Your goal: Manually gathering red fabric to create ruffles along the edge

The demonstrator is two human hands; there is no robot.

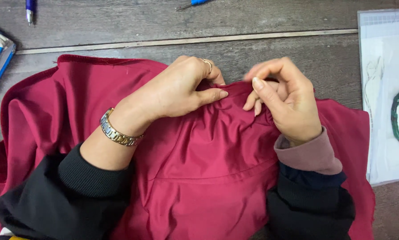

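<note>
L hand (pixel 179 89) & R hand (pixel 282 95) both closed, pinching gathered edge of red fabric (pixel 208 169) on wooden table (pixel 253 53).

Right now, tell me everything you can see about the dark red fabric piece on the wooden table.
The dark red fabric piece is smooth, slightly shiny cloth with a stitched seam, spread rumpled over the grey wooden table. Its upper edge is gathered where the left hand and right hand pinch it.
</note>
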